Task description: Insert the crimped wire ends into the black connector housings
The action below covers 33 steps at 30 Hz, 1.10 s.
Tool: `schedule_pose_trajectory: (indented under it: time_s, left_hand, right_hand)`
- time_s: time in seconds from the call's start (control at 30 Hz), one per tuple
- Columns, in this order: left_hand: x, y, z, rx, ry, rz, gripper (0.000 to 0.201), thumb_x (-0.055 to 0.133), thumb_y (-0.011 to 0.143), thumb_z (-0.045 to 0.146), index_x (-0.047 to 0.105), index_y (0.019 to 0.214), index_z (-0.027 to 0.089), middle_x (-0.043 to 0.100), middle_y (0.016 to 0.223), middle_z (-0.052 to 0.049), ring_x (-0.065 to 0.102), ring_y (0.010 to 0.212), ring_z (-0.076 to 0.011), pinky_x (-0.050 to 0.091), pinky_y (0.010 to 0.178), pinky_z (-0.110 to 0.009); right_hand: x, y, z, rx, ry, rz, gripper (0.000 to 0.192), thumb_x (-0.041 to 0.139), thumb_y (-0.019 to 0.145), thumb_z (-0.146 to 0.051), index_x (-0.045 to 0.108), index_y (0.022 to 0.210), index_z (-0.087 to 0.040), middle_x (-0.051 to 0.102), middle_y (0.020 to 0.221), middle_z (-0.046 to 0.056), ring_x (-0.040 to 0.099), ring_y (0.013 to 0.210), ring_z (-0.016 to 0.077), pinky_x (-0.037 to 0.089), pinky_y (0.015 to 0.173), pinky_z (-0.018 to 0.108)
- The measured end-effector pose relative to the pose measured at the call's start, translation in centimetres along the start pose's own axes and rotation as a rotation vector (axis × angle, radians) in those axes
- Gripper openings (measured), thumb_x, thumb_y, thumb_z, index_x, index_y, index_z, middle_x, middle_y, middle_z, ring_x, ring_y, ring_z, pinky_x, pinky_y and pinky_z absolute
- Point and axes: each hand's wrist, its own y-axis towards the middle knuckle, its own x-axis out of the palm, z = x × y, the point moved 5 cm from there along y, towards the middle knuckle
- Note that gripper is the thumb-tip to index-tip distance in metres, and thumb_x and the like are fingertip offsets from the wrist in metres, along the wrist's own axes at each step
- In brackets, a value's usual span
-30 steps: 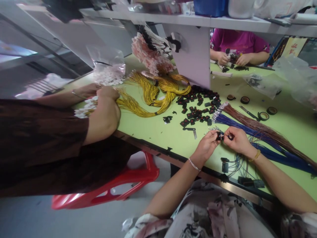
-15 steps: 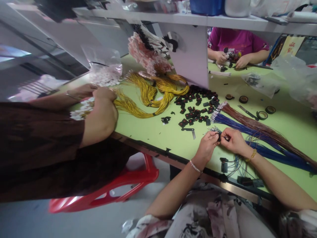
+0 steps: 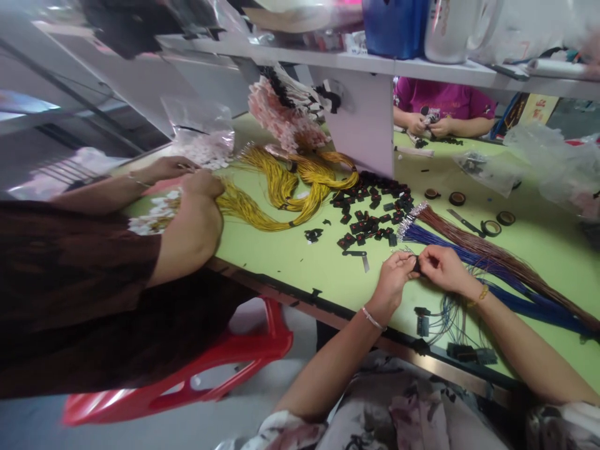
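Green table (image 3: 281, 256) with yellow wires (image 3: 323, 181), seemingly black connectors (image 3: 368, 224)

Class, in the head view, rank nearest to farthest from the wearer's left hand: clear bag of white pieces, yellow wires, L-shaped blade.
1. L-shaped blade: left of the left hand.
2. Yellow wires: farther left, beyond the blade.
3. Clear bag: far left, past the wires.

Assembly workshop, green workbench (image 3: 267, 259), bundled yellow wires (image 3: 278, 181), heaped black connectors (image 3: 370, 225) (dozens), co-worker (image 3: 445, 100) opposite

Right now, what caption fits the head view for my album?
Left hand holds a black part, right hand fingers close by it, near blue wires.
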Motion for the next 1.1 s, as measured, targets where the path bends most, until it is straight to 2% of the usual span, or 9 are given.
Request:
schedule_pose_trajectory:
  time_s: [0.07, 0.17, 0.27, 0.37, 0.47, 0.67, 0.77, 0.93, 1.1]
  left_hand:
    - [0.4, 0.2, 0.2, -0.014, -0.012, -0.027, 0.030, 0.078, 0.063, 0.030, 0.059, 0.080, 0.014, 0.061, 0.078, -0.002, 0.058, 0.070, -0.0102, 0.050, 0.066, -0.025]
    - [0.8, 0.7, 0.1, -0.037, -0.015, -0.062, 0.029, 0.077, 0.066, 0.031, 0.060, 0.082, 0.013, 0.063, 0.079, -0.004, 0.061, 0.072, -0.0117, 0.050, 0.068, -0.026]
    - [0.7, 1.1, -0.1, -0.046, -0.031, -0.080, 0.030, 0.077, 0.066, 0.032, 0.060, 0.082, 0.013, 0.064, 0.079, -0.005, 0.061, 0.073, -0.0120, 0.050, 0.069, -0.026]
    - [0.4, 1.2, -0.4, -0.046, -0.052, -0.086, 0.032, 0.078, 0.065, 0.032, 0.061, 0.082, 0.013, 0.064, 0.079, -0.005, 0.061, 0.072, -0.0117, 0.050, 0.068, -0.025]
    - [0.1, 1.0, -0.5, -0.054, -0.055, -0.083, 0.031, 0.079, 0.064, 0.032, 0.061, 0.081, 0.013, 0.063, 0.080, -0.004, 0.061, 0.072, -0.0118, 0.050, 0.069, -0.025]
    - [0.2, 0.7, -0.5, -0.026, -0.040, -0.098, 0.033, 0.078, 0.065, 0.035, 0.059, 0.083, 0.013, 0.063, 0.082, -0.005, 0.060, 0.072, -0.0119, 0.050, 0.069, -0.027]
    - [0.3, 0.7, -0.6, -0.018, -0.036, -0.115, 0.034, 0.077, 0.066, 0.036, 0.059, 0.084, 0.013, 0.064, 0.083, -0.006, 0.061, 0.073, -0.0130, 0.050, 0.069, -0.027]
    - [0.3, 0.6, -0.6, -0.004, -0.062, -0.105, 0.036, 0.078, 0.064, 0.037, 0.058, 0.083, 0.013, 0.063, 0.080, -0.005, 0.060, 0.072, -0.0131, 0.049, 0.070, -0.028]
    - [0.2, 0.6, -0.6, 0.009, -0.136, -0.105, 0.036, 0.079, 0.063, 0.034, 0.057, 0.084, 0.014, 0.061, 0.078, -0.003, 0.059, 0.072, -0.0121, 0.048, 0.069, -0.027]
  right_hand:
    - [-1.6, 1.9, 1.6, 0.028, 0.003, 0.039, 0.018, 0.047, 0.085, -0.027, 0.059, 0.074, -0.018, 0.062, 0.072, 0.002, 0.052, 0.063, 0.0126, 0.036, 0.059, 0.023]
    - [-3.7, 5.0, 5.5, 0.204, -0.253, 0.166, 0.016, 0.052, 0.082, -0.029, 0.064, 0.082, -0.018, 0.065, 0.078, 0.003, 0.052, 0.065, 0.0142, 0.035, 0.061, 0.025]
    - [-3.5, 7.1, 9.3, 0.367, -0.410, 0.112, 0.014, 0.060, 0.075, -0.030, 0.066, 0.080, -0.019, 0.066, 0.080, 0.004, 0.052, 0.066, 0.0151, 0.033, 0.058, 0.024]
    - [-2.9, 7.6, 11.5, 0.404, -0.335, 0.083, 0.016, 0.058, 0.076, -0.032, 0.065, 0.074, -0.018, 0.065, 0.074, 0.003, 0.052, 0.063, 0.0135, 0.031, 0.056, 0.023]
    - [-3.3, 7.3, 12.2, 0.377, -0.233, 0.079, 0.019, 0.055, 0.078, -0.032, 0.062, 0.071, -0.017, 0.063, 0.068, 0.001, 0.051, 0.061, 0.0125, 0.032, 0.056, 0.022]
    - [-4.8, 7.5, 11.2, 0.318, -0.364, 0.085, 0.013, 0.051, 0.080, -0.027, 0.056, 0.072, -0.017, 0.061, 0.069, 0.003, 0.048, 0.060, 0.0130, 0.030, 0.055, 0.024]
    - [-4.0, 8.5, 9.1, 0.248, -0.221, 0.110, 0.011, 0.050, 0.078, -0.025, 0.054, 0.071, -0.018, 0.059, 0.067, 0.001, 0.048, 0.060, 0.0123, 0.033, 0.056, 0.023]
    - [-2.1, 9.5, 4.3, 0.126, 0.139, 0.093, 0.017, 0.053, 0.077, -0.032, 0.052, 0.068, -0.018, 0.053, 0.061, -0.003, 0.045, 0.056, 0.0103, 0.035, 0.055, 0.022]
    - [-1.6, 6.9, 1.5, 0.118, 0.331, 0.057, 0.017, 0.056, 0.076, -0.031, 0.057, 0.069, -0.016, 0.054, 0.063, -0.002, 0.044, 0.057, 0.0093, 0.036, 0.056, 0.021]
